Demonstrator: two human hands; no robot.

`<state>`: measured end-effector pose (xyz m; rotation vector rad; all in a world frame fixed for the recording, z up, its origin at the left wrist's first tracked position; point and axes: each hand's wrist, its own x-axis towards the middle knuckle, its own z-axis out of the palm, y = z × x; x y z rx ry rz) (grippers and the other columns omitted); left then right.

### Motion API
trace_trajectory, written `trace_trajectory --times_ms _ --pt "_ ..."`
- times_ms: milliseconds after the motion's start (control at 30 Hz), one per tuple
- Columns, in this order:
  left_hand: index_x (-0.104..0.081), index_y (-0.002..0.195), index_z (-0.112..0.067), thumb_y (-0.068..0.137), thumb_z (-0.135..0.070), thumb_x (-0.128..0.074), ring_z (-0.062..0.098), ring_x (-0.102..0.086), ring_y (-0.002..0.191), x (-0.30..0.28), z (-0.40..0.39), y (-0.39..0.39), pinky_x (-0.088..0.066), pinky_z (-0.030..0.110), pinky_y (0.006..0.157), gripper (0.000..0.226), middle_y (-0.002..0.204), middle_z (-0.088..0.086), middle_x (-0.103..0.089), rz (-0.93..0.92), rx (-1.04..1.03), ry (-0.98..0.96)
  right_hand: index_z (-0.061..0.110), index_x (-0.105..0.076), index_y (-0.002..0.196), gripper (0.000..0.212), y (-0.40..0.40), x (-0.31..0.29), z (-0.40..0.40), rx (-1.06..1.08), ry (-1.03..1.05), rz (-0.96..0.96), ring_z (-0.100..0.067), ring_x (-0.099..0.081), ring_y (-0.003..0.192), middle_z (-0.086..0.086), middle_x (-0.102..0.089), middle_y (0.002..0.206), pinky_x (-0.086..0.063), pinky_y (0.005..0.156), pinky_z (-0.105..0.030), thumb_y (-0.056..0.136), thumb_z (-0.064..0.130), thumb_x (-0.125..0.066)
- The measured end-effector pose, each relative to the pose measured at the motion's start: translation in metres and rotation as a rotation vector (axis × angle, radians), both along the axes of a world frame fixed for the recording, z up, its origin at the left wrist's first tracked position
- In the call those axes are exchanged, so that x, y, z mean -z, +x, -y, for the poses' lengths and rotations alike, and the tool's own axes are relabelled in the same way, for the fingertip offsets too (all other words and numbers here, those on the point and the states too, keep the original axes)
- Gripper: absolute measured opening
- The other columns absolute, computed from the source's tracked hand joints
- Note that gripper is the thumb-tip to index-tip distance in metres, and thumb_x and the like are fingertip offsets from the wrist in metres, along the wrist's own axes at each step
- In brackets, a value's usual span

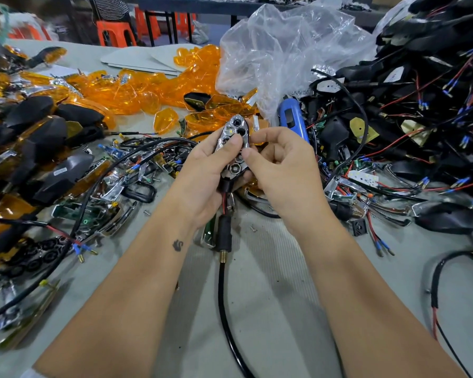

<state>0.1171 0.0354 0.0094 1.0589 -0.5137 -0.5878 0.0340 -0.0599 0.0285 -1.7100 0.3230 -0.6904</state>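
One reflector (234, 126) in left hand (202, 171)

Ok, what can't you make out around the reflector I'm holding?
Head view only.
Chrome reflector: lower part covered by the left hand and right hand.
Right fingertips: whether they pinch the reflector's edge or some small part is too small to tell.
Blue tool: lower end hidden behind the right hand.
Black cable: cut off by the bottom edge.

We note the left hand (202, 173) covers the lower left side of the lamp (234, 132); the black cable (220, 285) leaves by the bottom edge; the seated person (112, 6) (upper left) is cut off and blurred.
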Motion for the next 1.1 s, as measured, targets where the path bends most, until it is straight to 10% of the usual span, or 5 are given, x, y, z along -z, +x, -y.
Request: trace_trajectory --times_ms 367,567,700,900,1100 --pt "-0.040 0.145 -0.025 0.088 -0.006 -0.063 0.000 -0.056 0.123 -0.004 -0.002 -0.006 -0.047 0.024 0.103 0.065 0.123 -0.026 -0.064 0.329 0.046 0.016 0.030 -0.072 0.075 0.025 0.001 -0.001 -0.002 -0.002 0.046 0.110 -0.011 -0.054 0.082 0.002 -0.051 0.089 -0.053 0.077 -0.039 0.096 0.036 -0.061" --pt "-0.023 0.154 -0.021 0.093 0.010 -0.056 -0.020 -0.054 0.110 -0.004 0.000 -0.008 -0.047 0.009 0.086 0.076 0.109 -0.045 -0.060 0.467 0.005 0.084 0.021 -0.073 0.108 0.028 0.004 0.002 -0.002 -0.096 0.153 0.121 0.001 -0.054 0.072 0.018 -0.059 0.069 -0.046 0.074 -0.025 0.101 0.036 -0.051" --pt "-0.023 0.152 -0.033 0.094 0.007 -0.059 -0.004 -0.052 0.126 0.000 -0.001 -0.006 -0.048 0.019 0.098 0.079 0.118 -0.040 -0.058 0.502 -0.008 0.119 0.021 -0.075 0.095 0.026 0.008 0.004 -0.007 -0.115 0.279 0.164 -0.020 -0.054 0.080 -0.020 -0.062 0.085 -0.048 0.082 -0.046 0.100 0.033 -0.053" --pt "-0.028 0.152 -0.030 0.099 -0.002 -0.055 -0.009 -0.047 0.129 0.003 0.003 -0.010 -0.041 0.016 0.105 0.066 0.136 -0.017 -0.052 0.475 -0.013 0.164 0.021 -0.075 0.085 0.026 0.009 0.006 -0.004 -0.040 0.289 0.209 -0.004 -0.060 0.069 0.008 -0.063 0.066 -0.049 0.067 -0.017 0.101 0.025 -0.054" --pt "-0.038 0.150 -0.032 0.105 -0.015 -0.043 -0.018 -0.042 0.127 0.005 0.005 -0.010 -0.036 0.012 0.108 0.048 0.137 -0.028 -0.049 0.289 0.041 0.150 0.025 -0.078 0.085 0.029 0.009 0.008 0.002 0.014 0.270 0.115 -0.017 -0.064 0.071 -0.003 -0.074 0.082 -0.058 0.054 -0.036 0.100 0.035 -0.056"
